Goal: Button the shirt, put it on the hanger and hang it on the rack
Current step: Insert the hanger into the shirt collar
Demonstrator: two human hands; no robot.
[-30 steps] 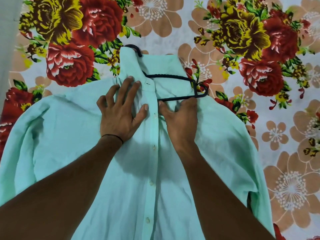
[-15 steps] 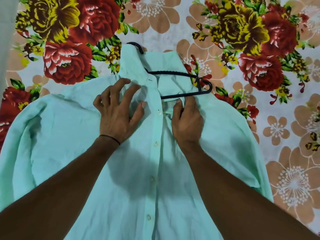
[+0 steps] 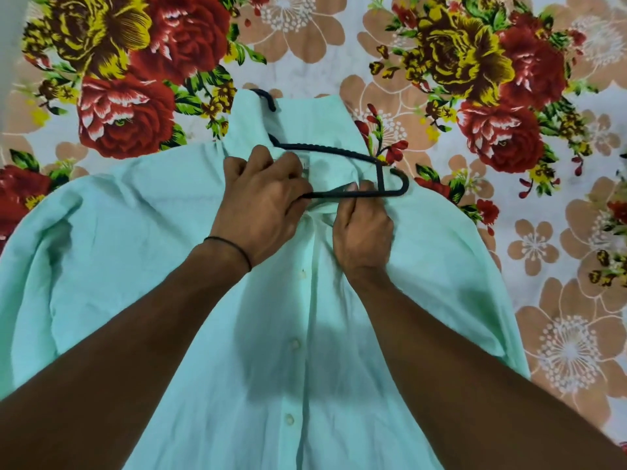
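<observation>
A mint-green shirt (image 3: 129,252) lies front up on the flowered bedsheet, its placket buttoned below my hands. A black hanger (image 3: 383,171) sticks out of the open collar, its right end lying on top of the cloth and its hook (image 3: 268,98) peeking above the collar. My left hand (image 3: 268,205) has curled fingers gripping the shirt front just below the collar, next to the hanger's lower bar. My right hand (image 3: 363,222) pinches the placket cloth by that same bar. The hanger's left half is hidden inside the shirt.
A bedsheet (image 3: 509,130) printed with large red, yellow and tan flowers covers the whole surface around the shirt. A pale edge (image 3: 8,45) runs along the far left. No rack is in view.
Both hands have slid up from the chest to the neck opening. My left hand went from flat, spread fingers to a curled grip, and my right hand closed on the cloth by the hanger bar.
</observation>
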